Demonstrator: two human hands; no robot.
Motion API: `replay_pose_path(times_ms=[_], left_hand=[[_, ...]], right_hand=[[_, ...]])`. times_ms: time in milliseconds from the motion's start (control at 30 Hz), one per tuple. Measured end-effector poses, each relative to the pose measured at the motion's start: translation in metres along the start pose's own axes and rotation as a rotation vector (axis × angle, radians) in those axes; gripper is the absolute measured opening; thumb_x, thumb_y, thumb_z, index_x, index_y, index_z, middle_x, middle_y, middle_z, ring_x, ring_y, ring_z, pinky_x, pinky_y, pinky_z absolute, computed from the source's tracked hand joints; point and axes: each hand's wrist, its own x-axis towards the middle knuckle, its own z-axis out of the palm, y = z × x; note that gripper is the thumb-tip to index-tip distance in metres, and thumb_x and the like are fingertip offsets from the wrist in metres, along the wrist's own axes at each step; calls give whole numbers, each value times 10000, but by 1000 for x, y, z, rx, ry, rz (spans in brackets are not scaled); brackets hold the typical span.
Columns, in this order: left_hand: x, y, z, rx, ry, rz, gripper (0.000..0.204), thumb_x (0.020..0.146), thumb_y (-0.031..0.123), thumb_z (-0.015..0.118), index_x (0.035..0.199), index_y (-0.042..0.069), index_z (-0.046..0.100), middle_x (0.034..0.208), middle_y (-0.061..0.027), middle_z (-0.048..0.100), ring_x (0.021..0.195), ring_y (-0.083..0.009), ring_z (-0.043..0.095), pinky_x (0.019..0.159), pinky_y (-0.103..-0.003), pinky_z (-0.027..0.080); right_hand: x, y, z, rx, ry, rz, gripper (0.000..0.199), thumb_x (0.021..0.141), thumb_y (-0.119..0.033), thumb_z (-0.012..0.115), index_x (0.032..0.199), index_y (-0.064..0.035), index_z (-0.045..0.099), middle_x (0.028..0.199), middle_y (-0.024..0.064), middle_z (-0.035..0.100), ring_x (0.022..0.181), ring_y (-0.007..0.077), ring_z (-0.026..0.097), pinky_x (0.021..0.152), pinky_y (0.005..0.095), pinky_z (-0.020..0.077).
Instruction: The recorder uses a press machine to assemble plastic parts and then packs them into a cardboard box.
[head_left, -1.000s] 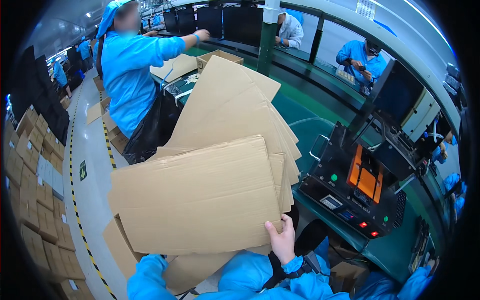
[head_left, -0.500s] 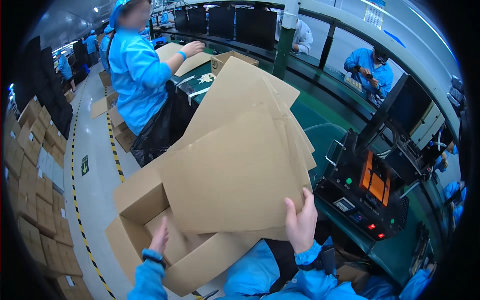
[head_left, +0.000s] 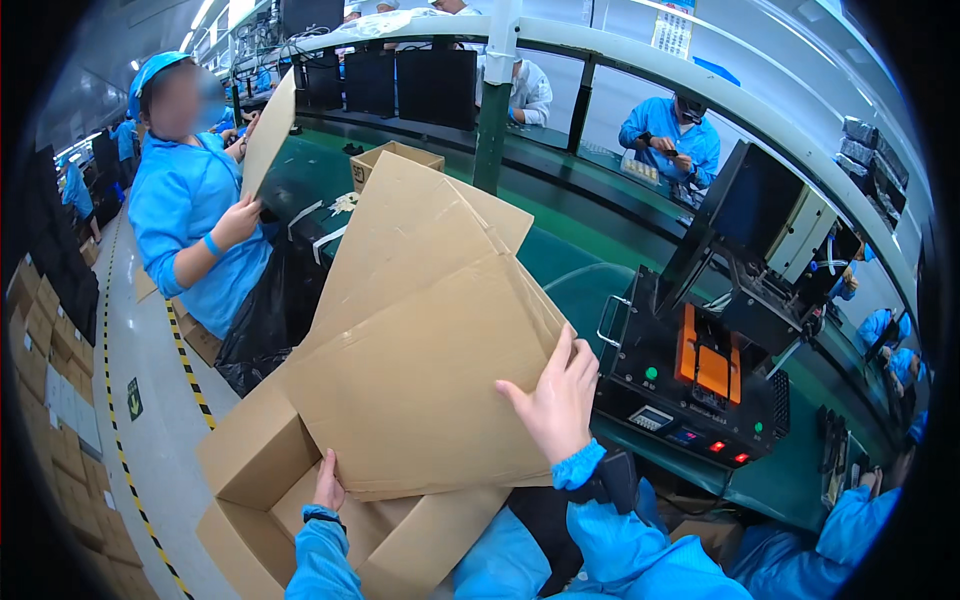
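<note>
A fanned stack of flat brown cardboard sheets point(head_left: 430, 380) lies tilted in front of me, over an open cardboard box point(head_left: 250, 475). My right hand point(head_left: 556, 402) grips the stack's right edge, thumb stretched across the top sheet and fingers round the edge. At the lower left corner my left hand point(head_left: 328, 485) holds the sheets' edge; part of its fingers is hidden. Below it the box's flaps stand open, and the bottom shows bare cardboard.
Beside the stack on the right, a black machine point(head_left: 690, 370) with an orange plate stands on the green bench point(head_left: 560, 255). A small open carton point(head_left: 400, 160) sits farther back. At left a co-worker point(head_left: 190, 200) holds a cardboard sheet point(head_left: 268, 135) by a black bag point(head_left: 270, 320). Stacked cartons point(head_left: 60, 400) line the far left.
My left hand has come up from over the box to the sheets' edge. The right hand has slid farther up the right edge. The co-worker has raised a sheet. My view has shifted.
</note>
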Motion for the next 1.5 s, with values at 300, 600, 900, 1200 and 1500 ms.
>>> replay_pose_path(times_ms=[300,600,900,1200,1500], left_hand=[[0,39,19,-58,-103,-80,556,1007,449,505,1404,64,449,1425,-80,505,1291,-244,489,1096,-408,380],[20,21,15,-323,-61,57,449,1003,371,514,1296,33,545,1301,-95,598,1188,-268,565,1022,-423,463],[-70,91,40,584,310,338,482,995,279,534,1376,-5,453,1365,-120,516,1228,-249,506,1044,-382,432],[-135,158,96,71,155,467,407,1014,387,440,1131,6,522,1047,-57,583,928,-179,585,814,-334,509],[-153,222,134,11,75,623,535,1000,461,443,1308,25,408,1268,-133,471,1140,-244,495,957,-397,438]], right_hand=[[112,-34,16,63,18,-36,1008,591,-438,903,1258,143,419,1137,235,494,1071,363,477,921,407,451],[217,-10,106,58,-77,-240,559,831,-285,641,1292,-1,499,1142,199,531,1001,383,437,877,456,442],[271,0,49,686,-536,341,532,934,-436,614,1204,21,641,1050,118,700,960,216,637,887,386,481],[42,-51,-38,888,247,-173,284,909,-153,659,1137,6,599,1100,129,551,1021,197,533,861,312,457],[-104,-14,30,1048,-619,-8,380,938,-199,671,1256,-30,551,1063,46,574,960,149,574,876,293,475]])
